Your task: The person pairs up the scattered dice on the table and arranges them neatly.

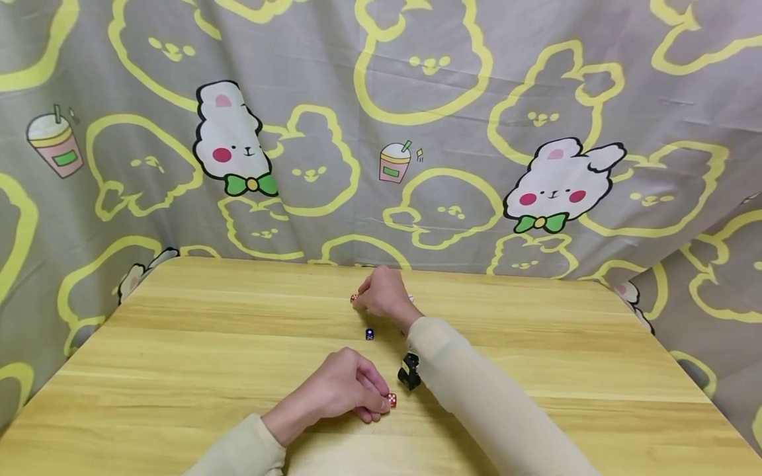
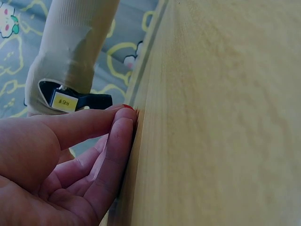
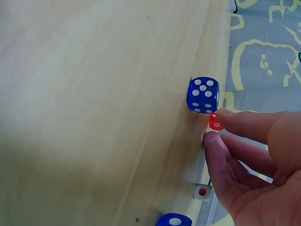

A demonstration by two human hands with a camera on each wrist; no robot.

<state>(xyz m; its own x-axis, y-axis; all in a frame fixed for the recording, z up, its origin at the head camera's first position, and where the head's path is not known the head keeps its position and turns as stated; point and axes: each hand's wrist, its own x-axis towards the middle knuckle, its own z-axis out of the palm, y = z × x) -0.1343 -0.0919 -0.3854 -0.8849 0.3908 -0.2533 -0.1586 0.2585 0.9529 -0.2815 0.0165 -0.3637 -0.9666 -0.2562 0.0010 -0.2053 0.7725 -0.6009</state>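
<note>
Near the front of the table, my left hand (image 1: 348, 387) pinches a red die (image 1: 391, 400) with white dots between thumb and fingertips. In the left wrist view the fingers cover most of that die, leaving only a red sliver. My right hand (image 1: 385, 294) reaches toward the back of the table. Its thumb and index finger pinch a second red die (image 3: 216, 123). Just in front of it in the right wrist view is a blue die (image 3: 203, 95) with white dots. Beside the curled fingers lies a white die (image 3: 202, 192) showing one red dot.
Another blue die (image 3: 174, 220) is cut off at the bottom of the right wrist view. A black wrist camera (image 1: 409, 371) is strapped at the right sleeve (image 1: 476, 383). The wooden table (image 1: 238, 330) ends at a grey curtain (image 1: 333, 66) with yellow bear outlines.
</note>
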